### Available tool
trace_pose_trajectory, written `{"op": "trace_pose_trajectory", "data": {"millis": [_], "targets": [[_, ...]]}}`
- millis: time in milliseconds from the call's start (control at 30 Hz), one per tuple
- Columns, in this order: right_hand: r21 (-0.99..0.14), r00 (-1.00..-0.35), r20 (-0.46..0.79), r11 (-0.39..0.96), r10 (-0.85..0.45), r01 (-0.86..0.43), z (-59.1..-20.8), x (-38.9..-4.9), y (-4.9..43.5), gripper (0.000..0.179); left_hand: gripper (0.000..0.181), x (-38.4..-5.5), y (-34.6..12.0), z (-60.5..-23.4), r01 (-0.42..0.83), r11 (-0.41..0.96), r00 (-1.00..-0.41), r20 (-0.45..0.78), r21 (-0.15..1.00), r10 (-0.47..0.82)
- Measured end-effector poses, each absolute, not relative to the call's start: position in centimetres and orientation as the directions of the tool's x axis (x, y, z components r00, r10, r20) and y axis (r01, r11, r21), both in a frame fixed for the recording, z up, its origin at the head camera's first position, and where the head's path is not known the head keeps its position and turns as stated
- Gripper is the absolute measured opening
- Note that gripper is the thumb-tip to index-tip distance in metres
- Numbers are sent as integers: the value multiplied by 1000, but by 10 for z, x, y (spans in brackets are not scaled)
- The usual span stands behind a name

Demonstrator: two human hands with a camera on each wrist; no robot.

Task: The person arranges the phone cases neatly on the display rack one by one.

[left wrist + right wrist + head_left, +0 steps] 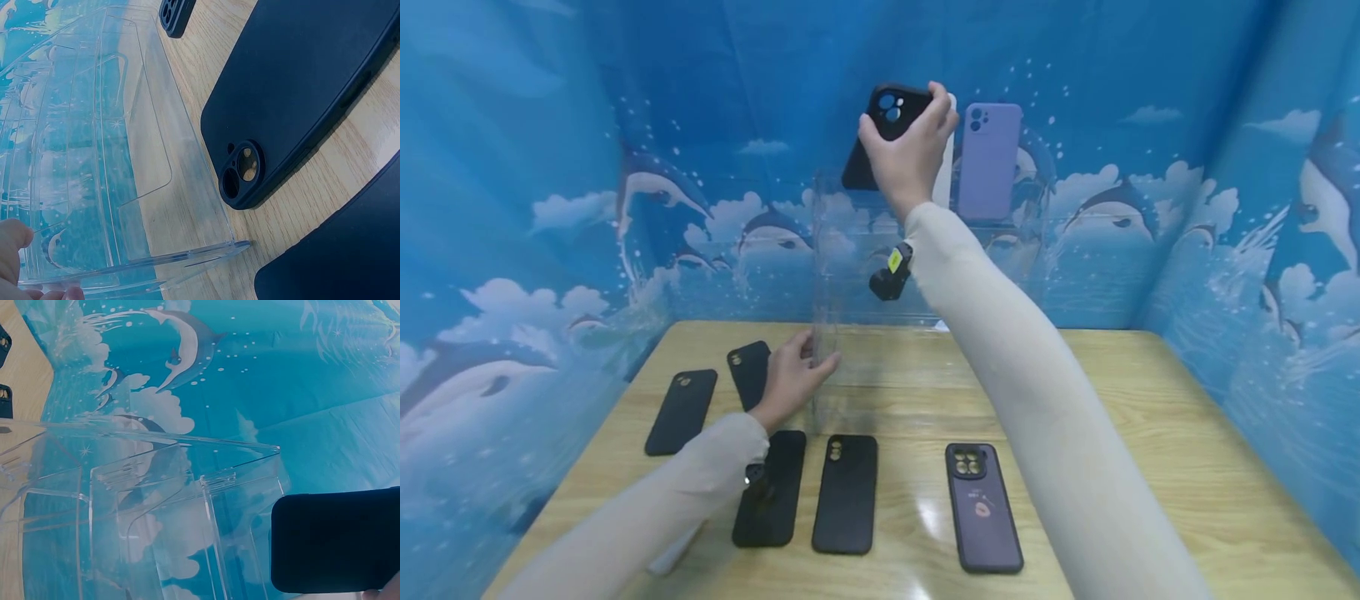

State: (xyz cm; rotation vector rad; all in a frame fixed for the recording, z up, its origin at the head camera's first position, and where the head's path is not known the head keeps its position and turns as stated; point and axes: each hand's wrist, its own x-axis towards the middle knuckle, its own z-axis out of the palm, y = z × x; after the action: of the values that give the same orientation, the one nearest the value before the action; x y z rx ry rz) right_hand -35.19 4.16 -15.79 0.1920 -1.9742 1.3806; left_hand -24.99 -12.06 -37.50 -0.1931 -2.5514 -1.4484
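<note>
My right hand (913, 150) grips a black phone case (863, 158) by its side edges, thumb on one side and fingers on the other. It holds the case up at the top tier of a clear acrylic stand (820, 275). In the right wrist view the case (337, 540) is close beside the stand's upper tiers. A white case (945, 167) shows partly behind the hand, and a purple case (990, 158) stands upright to its right. My left hand (793, 375) pinches the stand's left side panel low down; in the left wrist view its thumb (14, 240) lies at the clear edge.
Black phone cases (681, 412) lie flat at the left and front of the wooden table (1120, 400), several in all. A dark purple case (987, 508) lies front right of centre. A white object (673, 552) is half covered by the left forearm. Dolphin-print cloth (760, 100) hangs behind.
</note>
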Motion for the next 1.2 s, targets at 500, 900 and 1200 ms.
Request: {"op": "trace_pose_trajectory", "data": {"millis": [500, 900, 1200], "targets": [[-824, -807, 521, 409, 278, -392, -154, -354, 36, 83, 57, -250, -120, -375, 198, 544, -972, 234, 816, 3], [-793, -847, 490, 508, 205, -336, -151, -357, 34, 82, 55, -250, -120, -377, 210, 528, -970, 241, 823, 10], [-773, -893, 428, 569, 143, -279, -151, -357, 33, 85, 58, -250, -120, -377, 201, 532, -973, 230, 823, 12]]}}
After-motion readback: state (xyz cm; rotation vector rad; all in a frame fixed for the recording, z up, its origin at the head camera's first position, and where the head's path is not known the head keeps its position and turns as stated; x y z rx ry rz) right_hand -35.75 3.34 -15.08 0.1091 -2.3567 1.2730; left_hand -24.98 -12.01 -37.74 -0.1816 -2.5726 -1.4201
